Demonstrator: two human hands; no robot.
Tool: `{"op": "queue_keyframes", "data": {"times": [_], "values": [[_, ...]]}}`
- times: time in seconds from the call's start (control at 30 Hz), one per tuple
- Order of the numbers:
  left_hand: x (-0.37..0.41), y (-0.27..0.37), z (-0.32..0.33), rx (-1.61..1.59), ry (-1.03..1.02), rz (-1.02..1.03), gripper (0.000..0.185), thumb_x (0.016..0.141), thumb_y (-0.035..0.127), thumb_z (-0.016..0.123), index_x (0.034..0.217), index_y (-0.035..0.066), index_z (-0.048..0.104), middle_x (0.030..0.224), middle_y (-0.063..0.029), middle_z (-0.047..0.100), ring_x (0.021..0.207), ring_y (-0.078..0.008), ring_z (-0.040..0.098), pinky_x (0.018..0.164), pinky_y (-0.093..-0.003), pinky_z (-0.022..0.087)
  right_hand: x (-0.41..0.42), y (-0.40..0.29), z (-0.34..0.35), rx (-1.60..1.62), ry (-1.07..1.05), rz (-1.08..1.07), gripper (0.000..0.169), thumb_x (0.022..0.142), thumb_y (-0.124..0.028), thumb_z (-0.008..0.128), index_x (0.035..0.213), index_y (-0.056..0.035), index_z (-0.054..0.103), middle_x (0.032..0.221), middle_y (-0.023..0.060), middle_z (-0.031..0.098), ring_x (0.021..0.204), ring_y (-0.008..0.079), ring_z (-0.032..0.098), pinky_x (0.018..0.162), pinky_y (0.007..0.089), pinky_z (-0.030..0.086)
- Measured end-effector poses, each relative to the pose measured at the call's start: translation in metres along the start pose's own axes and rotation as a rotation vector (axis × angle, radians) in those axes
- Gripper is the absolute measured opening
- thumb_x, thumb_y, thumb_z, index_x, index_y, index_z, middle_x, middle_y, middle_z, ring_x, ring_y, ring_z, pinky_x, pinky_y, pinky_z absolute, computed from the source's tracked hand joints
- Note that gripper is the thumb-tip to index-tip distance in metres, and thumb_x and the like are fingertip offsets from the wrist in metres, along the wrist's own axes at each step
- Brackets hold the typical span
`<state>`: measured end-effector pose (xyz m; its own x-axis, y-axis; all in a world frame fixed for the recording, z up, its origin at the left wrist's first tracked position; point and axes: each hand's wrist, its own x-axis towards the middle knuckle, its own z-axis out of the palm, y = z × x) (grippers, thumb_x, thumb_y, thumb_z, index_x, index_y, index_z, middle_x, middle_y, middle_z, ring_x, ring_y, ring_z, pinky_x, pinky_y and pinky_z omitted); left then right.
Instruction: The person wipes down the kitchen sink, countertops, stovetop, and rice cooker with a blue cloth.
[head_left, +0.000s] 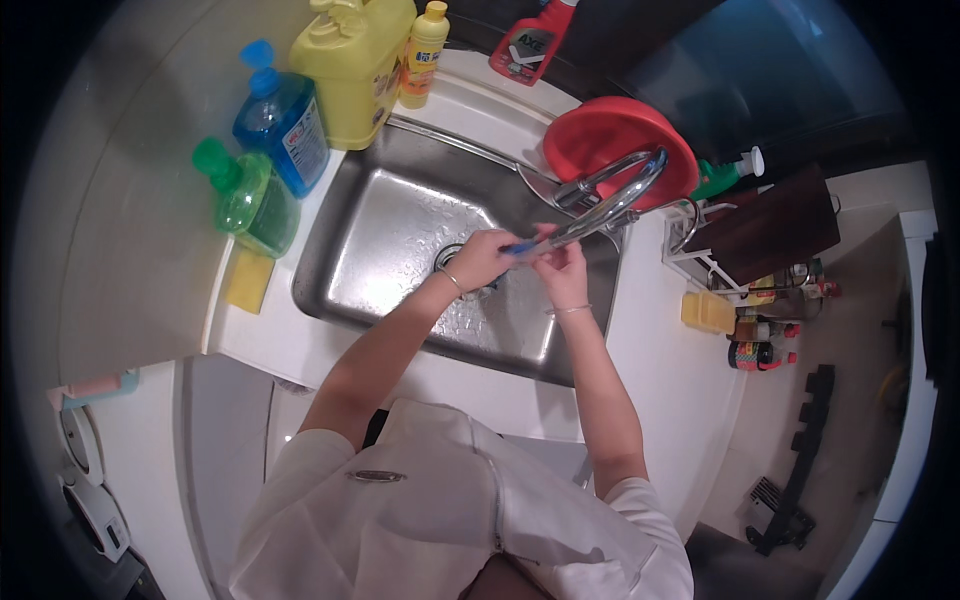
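Note:
Both my hands are over the steel sink (375, 247), just below the end of the chrome faucet (626, 196). My left hand (481, 259) grips a small blue object (519, 247), blurred and partly covered by the fingers, so its kind cannot be told. Close beside it, my right hand (559, 266) has its fingers bent near the spout's tip; whether it holds part of the same object is unclear. Beneath my left hand lies the round drain (448, 256), partly hidden. Water drops cover the sink's bottom.
Behind the faucet leans a red basin (577, 139). Left of the sink stand a green bottle (259, 206), a blue pump bottle (281, 135), a yellow jug (352, 75) and a yellow sponge (250, 280). At the right are a white rack (686, 255) and a yellow container (707, 313).

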<state>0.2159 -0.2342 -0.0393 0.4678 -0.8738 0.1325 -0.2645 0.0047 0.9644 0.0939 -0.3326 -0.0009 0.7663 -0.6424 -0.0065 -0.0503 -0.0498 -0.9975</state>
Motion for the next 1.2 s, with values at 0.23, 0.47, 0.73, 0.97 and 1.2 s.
{"op": "queue_keyframes", "data": {"times": [0.23,0.47,0.73,0.97,1.2], "values": [[-0.003,0.034,-0.010,-0.174,0.024,0.012,0.019,0.074,0.002,0.060,0.093,-0.002,0.062,0.082,-0.0081,0.064,0.072,-0.0143,0.061,0.068,-0.0246,0.048,-0.004,0.067,-0.012,-0.405,-0.219,0.081,0.050,0.069,-0.009,0.069,0.114,-0.0032,0.048,0.102,0.0106,0.053,0.098,0.0216,0.050,0.090,0.0345,0.038],[-0.013,0.018,-0.019,-0.157,0.236,0.041,0.020,0.077,0.009,0.061,0.093,-0.002,0.061,0.085,-0.0108,0.062,0.076,-0.0187,0.060,0.069,-0.0264,0.047,0.004,0.081,-0.020,-0.242,-0.064,0.243,0.021,0.073,-0.003,0.059,0.094,-0.0009,0.056,0.086,0.0107,0.057,0.081,0.0227,0.055,0.074,0.0317,0.045],[-0.015,-0.005,-0.025,-0.343,0.296,-0.087,0.025,0.082,0.021,0.062,0.094,-0.002,0.060,0.086,-0.0064,0.059,0.075,-0.0117,0.053,0.067,-0.0230,0.042,0.019,0.005,-0.025,-0.595,-0.218,-0.039,0.029,0.066,-0.007,0.066,0.094,-0.0020,0.061,0.105,0.0135,0.052,0.097,0.0279,0.051,0.086,0.0334,0.040],[-0.008,-0.009,-0.031,0.040,0.295,0.212,0.021,0.082,0.020,0.061,0.091,0.000,0.059,0.092,-0.0063,0.058,0.075,-0.0097,0.054,0.069,-0.0218,0.044,0.031,-0.033,-0.043,-0.463,-0.220,-0.154,0.022,0.070,-0.006,0.066,0.091,-0.0012,0.062,0.099,0.0112,0.054,0.097,0.0237,0.051,0.086,0.0303,0.040],[-0.005,0.020,-0.016,-0.052,-0.041,0.008,0.031,0.069,0.018,0.073,0.094,0.004,0.061,0.086,-0.0051,0.055,0.064,-0.0130,0.047,0.062,-0.0243,0.044,0.016,-0.033,-0.009,0.003,-0.330,0.070,0.029,0.076,-0.001,0.059,0.105,-0.0035,0.054,0.093,0.0008,0.053,0.088,0.0099,0.052,0.077,0.0239,0.043]]}}
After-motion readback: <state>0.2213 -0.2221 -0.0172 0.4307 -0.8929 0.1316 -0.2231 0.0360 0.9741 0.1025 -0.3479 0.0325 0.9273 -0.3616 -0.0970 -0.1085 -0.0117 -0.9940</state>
